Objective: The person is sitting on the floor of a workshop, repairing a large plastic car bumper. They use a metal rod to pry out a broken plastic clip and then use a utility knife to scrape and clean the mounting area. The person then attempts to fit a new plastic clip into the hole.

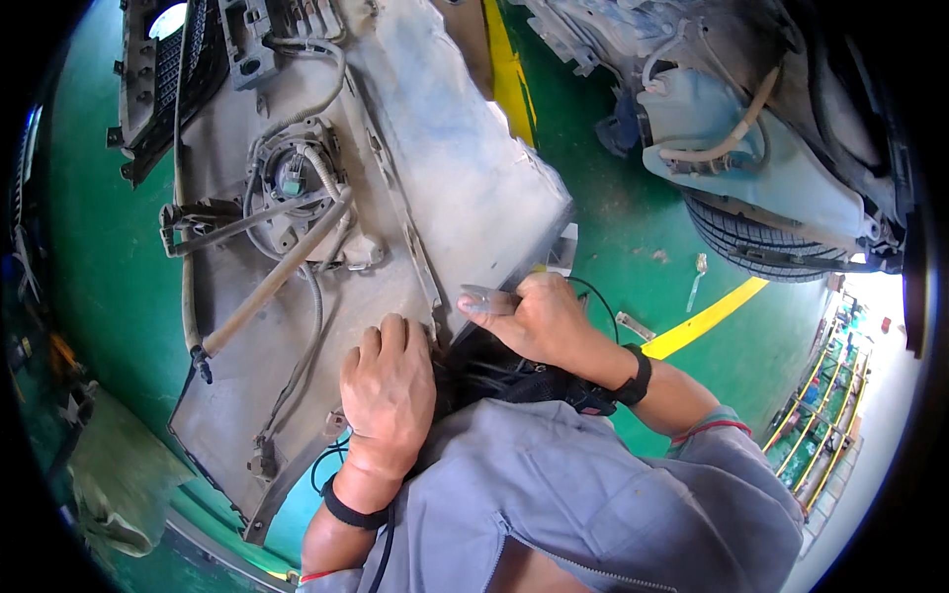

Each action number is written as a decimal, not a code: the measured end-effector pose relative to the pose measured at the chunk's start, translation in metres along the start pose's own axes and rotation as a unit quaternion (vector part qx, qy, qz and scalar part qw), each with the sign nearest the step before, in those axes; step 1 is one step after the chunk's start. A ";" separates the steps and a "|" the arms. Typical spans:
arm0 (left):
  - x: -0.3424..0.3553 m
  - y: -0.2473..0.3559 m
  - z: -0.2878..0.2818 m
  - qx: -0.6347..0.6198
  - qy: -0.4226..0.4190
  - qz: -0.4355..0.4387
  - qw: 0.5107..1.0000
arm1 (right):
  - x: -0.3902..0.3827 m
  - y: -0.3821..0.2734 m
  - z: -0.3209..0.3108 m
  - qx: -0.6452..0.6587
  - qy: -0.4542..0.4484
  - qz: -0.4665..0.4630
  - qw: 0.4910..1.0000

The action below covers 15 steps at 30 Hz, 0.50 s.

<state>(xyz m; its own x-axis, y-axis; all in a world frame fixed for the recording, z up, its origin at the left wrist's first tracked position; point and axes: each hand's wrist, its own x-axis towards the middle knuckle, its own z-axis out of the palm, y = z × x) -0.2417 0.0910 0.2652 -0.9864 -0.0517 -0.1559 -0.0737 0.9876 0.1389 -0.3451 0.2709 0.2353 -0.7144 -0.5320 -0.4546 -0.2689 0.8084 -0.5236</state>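
Note:
A large pale, dusty car bumper cover (pixel 465 148) lies in front of me with its inner side up. My left hand (pixel 388 395) is closed against its near part, fingers bent down and together beside a metal strip (pixel 400 208). Whatever may lie under those fingers is hidden. To its right, my right hand (pixel 544 316) grips pliers (pixel 489 299); the grey jaws stick out to the left past my thumb, above the bumper's near edge. A round lamp unit (pixel 292 183) with a wiring harness (pixel 314 316) sits in the bumper beyond my left hand.
A brown hose (pixel 282 272) crosses the bumper at left. A black grille (pixel 183 79) lies at the far left. At the far right stands a car with an exposed pale reservoir (pixel 741 158) and a tyre (pixel 761 237). A yellow line (pixel 707 316) marks the green floor.

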 end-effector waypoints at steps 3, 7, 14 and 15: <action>-0.002 0.001 0.002 0.014 0.011 0.001 1.000 | 0.005 -0.006 0.016 0.120 0.094 -0.027 0.988; 0.003 0.001 0.002 0.021 0.003 0.003 1.000 | 0.005 -0.015 0.030 0.312 0.062 0.088 0.944; 0.004 -0.002 0.003 0.012 0.012 -0.021 1.000 | 0.000 -0.011 0.034 0.175 0.065 -0.093 0.978; 0.005 -0.002 0.002 0.011 0.011 -0.023 1.000 | 0.001 -0.012 0.033 0.175 0.063 -0.093 0.978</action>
<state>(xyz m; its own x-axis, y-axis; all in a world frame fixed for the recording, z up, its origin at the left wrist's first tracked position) -0.2466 0.0889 0.2618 -0.9852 -0.0992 -0.1396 -0.1151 0.9872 0.1105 -0.3216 0.2528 0.2173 -0.7545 -0.6082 -0.2467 -0.1804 0.5536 -0.8130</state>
